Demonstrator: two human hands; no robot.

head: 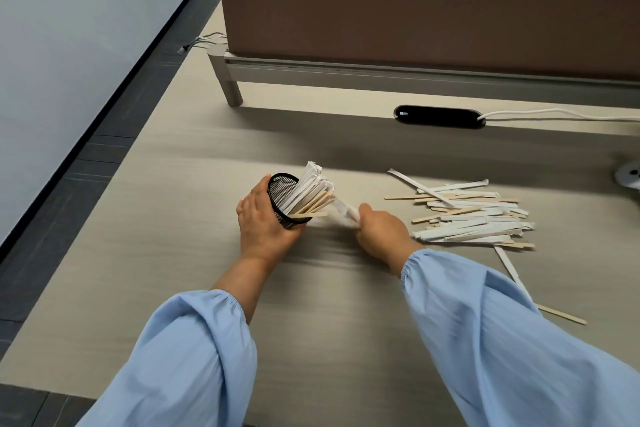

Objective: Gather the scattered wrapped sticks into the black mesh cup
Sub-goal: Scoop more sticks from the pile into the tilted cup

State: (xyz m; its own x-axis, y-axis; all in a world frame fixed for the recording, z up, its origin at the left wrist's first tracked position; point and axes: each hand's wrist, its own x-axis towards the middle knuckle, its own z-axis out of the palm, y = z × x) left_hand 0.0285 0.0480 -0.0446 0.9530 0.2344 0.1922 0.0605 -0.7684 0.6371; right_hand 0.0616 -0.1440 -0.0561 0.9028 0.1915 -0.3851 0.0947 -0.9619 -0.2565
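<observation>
Cup: black mesh cup (277, 191), round wire-mesh cyl., tipped over w/ mouth facing the pile side; sat on pale wood-grain desk (173, 184), matte finish.
Cup contents: bundle of wrapped sticks (306, 189) fanned out of the mouth; white paper sleeves, flat + thin, w/ a few bare tan wooden sticks among them.
Left hand: left hand (261, 218) gripped the cup from its near side; fingers curled round the mesh wall, thumb on the far rim. Cup wall touched palm.
Right hand: right hand (379, 227) just beside the cup mouth, on the pile side; fingers closed on a wrapped stick (341, 215), motion-blurred. Stick's far end pointed at the cup mouth, below the bundle; whether it had entered the cup, cannot tell.
Pile: loose pile (474, 215) of sticks lay well apart from the cup, beyond the right hand; mix of white paper-wrapped + bare wood, criss-crossed flat on desk.
Strays: one wrapped stick (509, 269) and one bare wooden stick (562, 315) lay nearer the person than the pile, far from the cup.
Sleeves: light-blue cloth sleeves (502, 340), elastic cuffs, both arms.
Behind cup: brown fabric divider panel (415, 0) on grey metal frame; black oval cable port (439, 116) w/ white cable (554, 113).
</observation>
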